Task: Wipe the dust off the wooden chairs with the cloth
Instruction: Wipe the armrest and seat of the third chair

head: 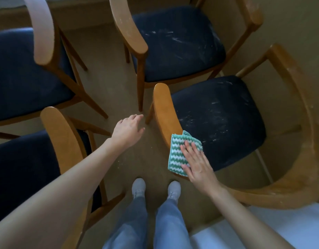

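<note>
The right grip, fingers straight, presses the cloth flat on the chair armrest, likely so that it rubs dust off; the left grip hangs open, empty.

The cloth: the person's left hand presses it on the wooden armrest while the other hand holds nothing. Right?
No. In the head view the right hand presses the cloth on the wooden armrest; the left hand holds nothing.

Green-white zigzag cloth, navy seats
</note>
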`<state>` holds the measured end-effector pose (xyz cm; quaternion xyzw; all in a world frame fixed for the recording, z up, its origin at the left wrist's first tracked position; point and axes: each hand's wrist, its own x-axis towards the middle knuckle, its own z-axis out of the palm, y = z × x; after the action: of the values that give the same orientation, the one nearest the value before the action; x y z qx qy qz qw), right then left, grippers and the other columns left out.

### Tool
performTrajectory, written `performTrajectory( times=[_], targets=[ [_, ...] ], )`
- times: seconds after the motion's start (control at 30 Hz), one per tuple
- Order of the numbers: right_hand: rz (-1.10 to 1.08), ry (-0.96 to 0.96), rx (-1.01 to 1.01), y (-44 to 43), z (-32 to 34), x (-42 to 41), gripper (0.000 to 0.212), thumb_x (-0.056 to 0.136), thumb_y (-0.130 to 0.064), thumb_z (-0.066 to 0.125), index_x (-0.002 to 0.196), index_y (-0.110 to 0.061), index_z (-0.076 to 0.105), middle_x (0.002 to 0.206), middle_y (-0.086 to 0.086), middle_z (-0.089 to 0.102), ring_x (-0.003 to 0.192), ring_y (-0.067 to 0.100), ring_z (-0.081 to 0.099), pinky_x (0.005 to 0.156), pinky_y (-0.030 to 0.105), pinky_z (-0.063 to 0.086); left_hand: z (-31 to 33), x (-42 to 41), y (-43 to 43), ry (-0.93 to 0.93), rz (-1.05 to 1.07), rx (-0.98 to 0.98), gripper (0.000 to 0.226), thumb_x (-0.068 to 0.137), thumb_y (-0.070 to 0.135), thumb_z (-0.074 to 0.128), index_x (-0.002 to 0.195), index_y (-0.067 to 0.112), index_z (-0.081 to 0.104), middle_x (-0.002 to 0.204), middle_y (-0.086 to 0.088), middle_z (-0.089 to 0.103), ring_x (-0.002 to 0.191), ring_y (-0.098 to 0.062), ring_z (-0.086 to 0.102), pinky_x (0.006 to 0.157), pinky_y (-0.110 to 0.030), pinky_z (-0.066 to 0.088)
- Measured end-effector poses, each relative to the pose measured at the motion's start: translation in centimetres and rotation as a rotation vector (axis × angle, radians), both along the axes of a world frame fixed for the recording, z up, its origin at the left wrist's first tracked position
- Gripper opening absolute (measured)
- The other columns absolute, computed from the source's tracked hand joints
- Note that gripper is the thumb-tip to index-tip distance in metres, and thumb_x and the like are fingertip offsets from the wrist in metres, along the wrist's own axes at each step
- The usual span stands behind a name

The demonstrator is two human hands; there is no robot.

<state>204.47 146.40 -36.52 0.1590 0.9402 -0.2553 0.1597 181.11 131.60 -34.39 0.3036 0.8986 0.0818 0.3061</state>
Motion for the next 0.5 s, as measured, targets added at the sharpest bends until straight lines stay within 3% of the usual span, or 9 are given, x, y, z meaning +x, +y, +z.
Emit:
performTrajectory(
  times=[0.13, 0.37, 0.5],
  targets=[
    [-0.01, 0.02, -0.002, 0.2, 0.3, -4.0, 0.059, 0.092, -0.05, 0.011, 0.145, -0.031, -0.005, 0.152, -0.017, -0.013, 0.142, 0.003, -0.014, 0.119, 0.034, -0.001, -0.1, -0.1, -0.3, 0.006, -0.02, 0.007, 0.054, 0.099, 0.033, 0.041, 0.148, 0.02, 0.023, 0.152, -0.006, 0.029, 0.137, -0.026, 0.033, 0.111, -0.037, 0.024],
    [0.008, -0.086, 0.027, 2.7, 0.3, -19.4, 0.059, 0.103, -0.03, 0.027, 0.15, -0.022, -0.009, 0.157, -0.002, -0.02, 0.144, 0.017, -0.019, 0.119, 0.043, 0.0, -0.8, -0.9, -1.4, 0.0, -0.008, -0.028, 0.055, 0.098, 0.034, 0.04, 0.148, 0.02, 0.022, 0.152, -0.005, 0.029, 0.136, -0.027, 0.034, 0.109, -0.038, 0.025],
    [0.048, -0.103, 0.018, 3.5, 0.6, -21.3, 0.06, 0.103, -0.028, 0.027, 0.15, -0.022, -0.009, 0.157, -0.003, -0.021, 0.143, 0.016, -0.02, 0.119, 0.044, 0.002, -1.0, -1.1, -1.8, -0.005, 0.014, -0.01, 0.055, 0.098, 0.033, 0.041, 0.148, 0.019, 0.022, 0.151, -0.006, 0.03, 0.135, -0.027, 0.035, 0.108, -0.039, 0.028]
  ],
)
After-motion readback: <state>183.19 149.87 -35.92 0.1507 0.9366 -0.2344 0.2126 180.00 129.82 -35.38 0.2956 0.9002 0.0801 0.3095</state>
